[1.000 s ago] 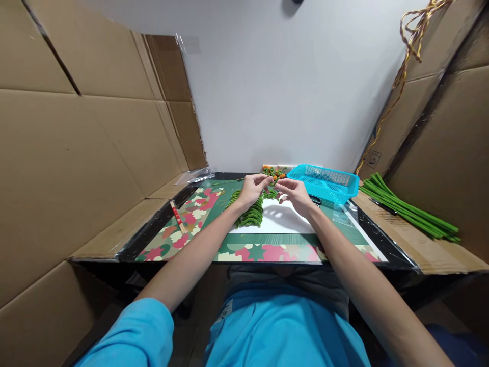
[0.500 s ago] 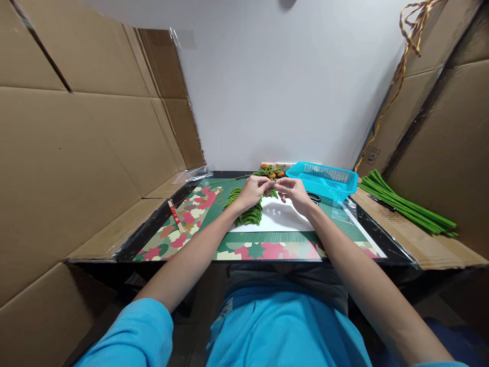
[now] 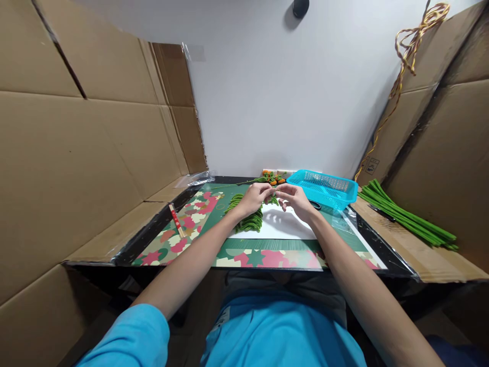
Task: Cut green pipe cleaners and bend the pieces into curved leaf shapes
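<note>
My left hand (image 3: 255,197) and my right hand (image 3: 293,199) meet fingertip to fingertip above a white sheet (image 3: 280,227) on the patterned mat (image 3: 191,224). Both pinch a small green pipe-cleaner piece (image 3: 272,196) between them. A heap of bent green pipe-cleaner pieces (image 3: 246,216) lies under and beside my left wrist. Just beyond my fingers lies a green stem with orange buds (image 3: 272,177).
A turquoise plastic basket (image 3: 324,186) stands at the back right, with black scissors (image 3: 315,205) in front of it. Long green pipe cleaners (image 3: 405,216) lie on the cardboard ledge to the right. A red-and-tan stick (image 3: 176,219) rests at the mat's left edge. Cardboard walls enclose both sides.
Both hands stay joined over the white sheet, with small finger shifts. The view has tilted slightly, so the wall and yellow cord sit lower in frame.
</note>
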{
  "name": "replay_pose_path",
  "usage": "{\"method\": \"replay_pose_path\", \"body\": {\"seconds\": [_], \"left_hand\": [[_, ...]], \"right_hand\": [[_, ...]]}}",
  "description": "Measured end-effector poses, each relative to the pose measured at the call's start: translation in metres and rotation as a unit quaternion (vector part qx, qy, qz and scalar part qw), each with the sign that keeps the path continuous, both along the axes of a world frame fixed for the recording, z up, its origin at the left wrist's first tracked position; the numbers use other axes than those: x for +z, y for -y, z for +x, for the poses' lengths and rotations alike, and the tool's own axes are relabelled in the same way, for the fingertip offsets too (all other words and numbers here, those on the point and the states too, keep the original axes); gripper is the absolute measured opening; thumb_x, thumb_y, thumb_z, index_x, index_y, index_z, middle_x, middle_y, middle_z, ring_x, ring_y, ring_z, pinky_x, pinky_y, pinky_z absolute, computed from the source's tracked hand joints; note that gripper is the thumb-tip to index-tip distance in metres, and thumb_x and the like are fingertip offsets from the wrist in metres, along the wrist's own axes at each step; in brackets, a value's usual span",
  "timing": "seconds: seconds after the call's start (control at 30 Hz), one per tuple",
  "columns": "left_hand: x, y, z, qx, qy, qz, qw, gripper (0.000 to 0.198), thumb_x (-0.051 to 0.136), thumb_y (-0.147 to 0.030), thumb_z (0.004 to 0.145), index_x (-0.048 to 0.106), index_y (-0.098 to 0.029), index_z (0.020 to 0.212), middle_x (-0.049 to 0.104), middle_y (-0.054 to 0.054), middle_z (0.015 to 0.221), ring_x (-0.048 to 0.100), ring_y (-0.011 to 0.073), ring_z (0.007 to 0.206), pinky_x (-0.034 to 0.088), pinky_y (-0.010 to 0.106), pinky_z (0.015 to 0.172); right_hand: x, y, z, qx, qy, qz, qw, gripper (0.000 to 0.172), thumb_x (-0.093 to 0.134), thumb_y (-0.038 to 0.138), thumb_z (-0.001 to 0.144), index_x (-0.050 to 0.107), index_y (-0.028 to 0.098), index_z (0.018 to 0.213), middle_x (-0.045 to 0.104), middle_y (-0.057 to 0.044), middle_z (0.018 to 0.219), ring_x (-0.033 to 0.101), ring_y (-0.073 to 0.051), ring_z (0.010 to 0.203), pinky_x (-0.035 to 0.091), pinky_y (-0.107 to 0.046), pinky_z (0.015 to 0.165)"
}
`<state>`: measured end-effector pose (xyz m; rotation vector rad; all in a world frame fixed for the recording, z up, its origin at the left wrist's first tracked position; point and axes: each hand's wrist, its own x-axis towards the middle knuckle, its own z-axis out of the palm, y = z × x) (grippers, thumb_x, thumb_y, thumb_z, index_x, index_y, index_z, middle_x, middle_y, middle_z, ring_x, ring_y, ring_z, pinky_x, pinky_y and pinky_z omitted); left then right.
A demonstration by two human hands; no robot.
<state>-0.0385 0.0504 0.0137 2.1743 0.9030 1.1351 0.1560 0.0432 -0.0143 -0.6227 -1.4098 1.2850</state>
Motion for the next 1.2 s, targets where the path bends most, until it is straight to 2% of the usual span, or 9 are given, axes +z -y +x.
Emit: {"method": "replay_pose_path", "body": {"seconds": [0.13, 0.27, 0.43, 0.67, 0.87, 0.97, 1.07, 1.2], "left_hand": [[0.0008, 0.0023, 0.0002, -0.008, 0.006, -0.012, 1.000, 0.045, 0.064, -0.053, 0.097, 0.065, -0.016, 0.071, 0.061, 0.000, 0.058, 0.055, 0.0120, 0.056, 0.042, 0.024, 0.058], [-0.0008, -0.0003, 0.0036, -0.018, 0.044, -0.051, 0.998, 0.044, 0.063, -0.060, 0.096, 0.065, -0.016, 0.087, 0.064, 0.000, 0.066, 0.062, 0.0126, 0.054, 0.042, 0.021, 0.048], [-0.0005, -0.0025, 0.0070, -0.007, 0.109, -0.086, 0.990, 0.043, 0.077, -0.055, 0.086, 0.063, -0.017, 0.102, 0.070, 0.003, 0.083, 0.064, 0.0119, 0.051, 0.042, 0.019, 0.039], [0.0048, 0.0004, 0.0052, 0.011, 0.149, -0.129, 0.980, 0.036, 0.081, -0.044, 0.082, 0.071, -0.012, 0.097, 0.071, 0.006, 0.083, 0.064, 0.0108, 0.052, 0.044, 0.019, 0.039], [0.0039, -0.0011, 0.0055, 0.027, 0.151, -0.163, 0.975, 0.025, 0.083, -0.032, 0.079, 0.073, -0.011, 0.089, 0.067, 0.001, 0.066, 0.054, 0.0080, 0.043, 0.041, 0.020, 0.037], [0.0036, -0.0010, 0.0051, 0.032, 0.146, -0.175, 0.973, 0.020, 0.081, -0.027, 0.080, 0.075, -0.011, 0.089, 0.064, 0.000, 0.061, 0.053, 0.0084, 0.042, 0.041, 0.020, 0.037], [0.0034, -0.0007, 0.0044, 0.032, 0.143, -0.182, 0.972, 0.020, 0.081, -0.027, 0.081, 0.076, -0.010, 0.090, 0.064, 0.000, 0.061, 0.053, 0.0085, 0.043, 0.041, 0.020, 0.037], [0.0024, -0.0014, 0.0047, 0.025, 0.142, -0.186, 0.972, 0.028, 0.084, -0.034, 0.081, 0.076, -0.010, 0.093, 0.069, 0.003, 0.070, 0.056, 0.0082, 0.046, 0.041, 0.019, 0.038]], "right_hand": [[-0.0010, -0.0004, -0.0001, 0.000, -0.012, 0.003, 1.000, 0.039, 0.096, 0.046, 0.066, 0.077, 0.018, 0.085, 0.070, -0.002, 0.079, 0.062, -0.013, 0.057, 0.051, -0.025, 0.046], [-0.0022, -0.0022, 0.0004, -0.013, -0.025, 0.002, 1.000, 0.041, 0.096, 0.048, 0.064, 0.077, 0.018, 0.083, 0.073, -0.003, 0.079, 0.064, -0.014, 0.060, 0.054, -0.026, 0.047], [-0.0027, -0.0043, 0.0016, -0.044, -0.045, 0.001, 0.998, 0.043, 0.096, 0.050, 0.063, 0.077, 0.019, 0.085, 0.074, -0.003, 0.080, 0.065, -0.014, 0.060, 0.055, -0.026, 0.047], [-0.0023, -0.0037, 0.0006, -0.073, -0.038, 0.025, 0.996, 0.039, 0.097, 0.047, 0.062, 0.080, 0.019, 0.083, 0.076, -0.007, 0.090, 0.065, -0.014, 0.062, 0.055, -0.027, 0.048], [-0.0033, -0.0035, -0.0009, -0.114, -0.021, 0.088, 0.989, 0.036, 0.098, 0.047, 0.060, 0.080, 0.019, 0.072, 0.076, -0.010, 0.109, 0.069, -0.016, 0.068, 0.057, -0.027, 0.048], [-0.0044, -0.0044, -0.0021, -0.136, 0.029, 0.147, 0.979, 0.036, 0.093, 0.052, 0.067, 0.081, 0.019, 0.073, 0.079, -0.012, 0.102, 0.073, -0.020, 0.072, 0.058, -0.029, 0.047], [-0.0056, -0.0051, -0.0038, -0.154, 0.043, 0.155, 0.975, 0.037, 0.091, 0.054, 0.069, 0.080, 0.019, 0.074, 0.080, -0.012, 0.093, 0.075, -0.025, 0.074, 0.059, -0.031, 0.047], [-0.0071, -0.0062, -0.0044, -0.176, 0.037, 0.150, 0.972, 0.035, 0.089, 0.053, 0.071, 0.081, 0.019, 0.079, 0.081, -0.011, 0.088, 0.077, -0.027, 0.077, 0.065, -0.038, 0.061]]}}
